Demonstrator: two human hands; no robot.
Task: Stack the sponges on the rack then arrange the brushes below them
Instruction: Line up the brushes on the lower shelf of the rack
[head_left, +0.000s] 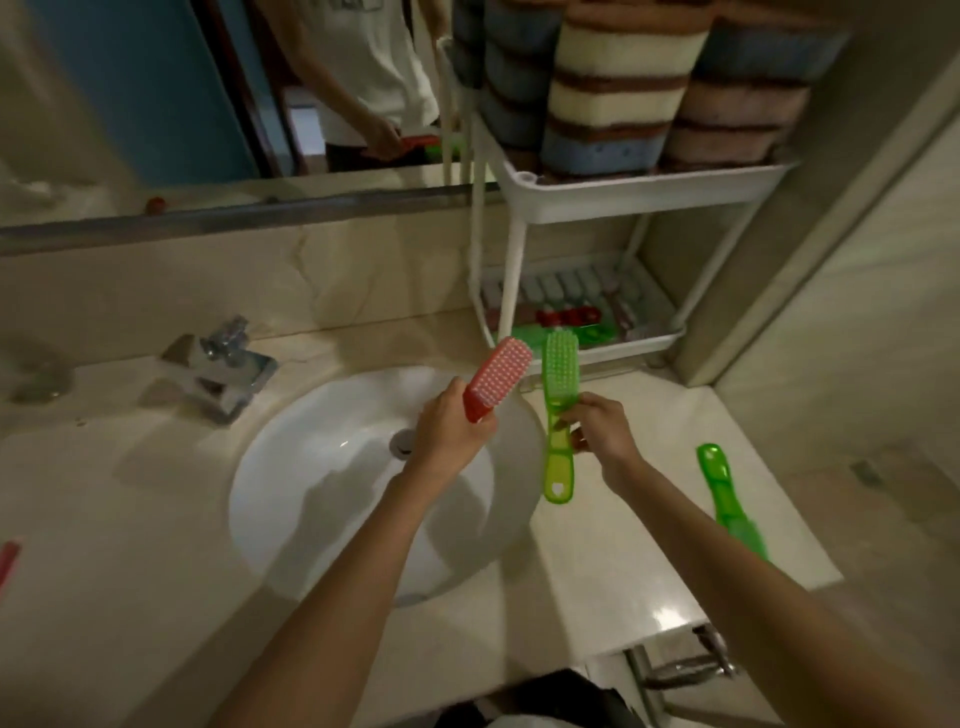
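While the striped sponges stand packed side by side on the top shelf of the white rack at the far right of the table, both hands are raised over the far right rim of the sink, each gripping a brush. The left hand curls round the end of a red brush, whose bristles face the camera and whose head tilts right. The right hand pinches a green brush at mid-handle, upright just beside the red one, its head near the rack's lower shelf, where red and green pieces lie blurred. A second green brush lies on the table further right, apart from the hands.
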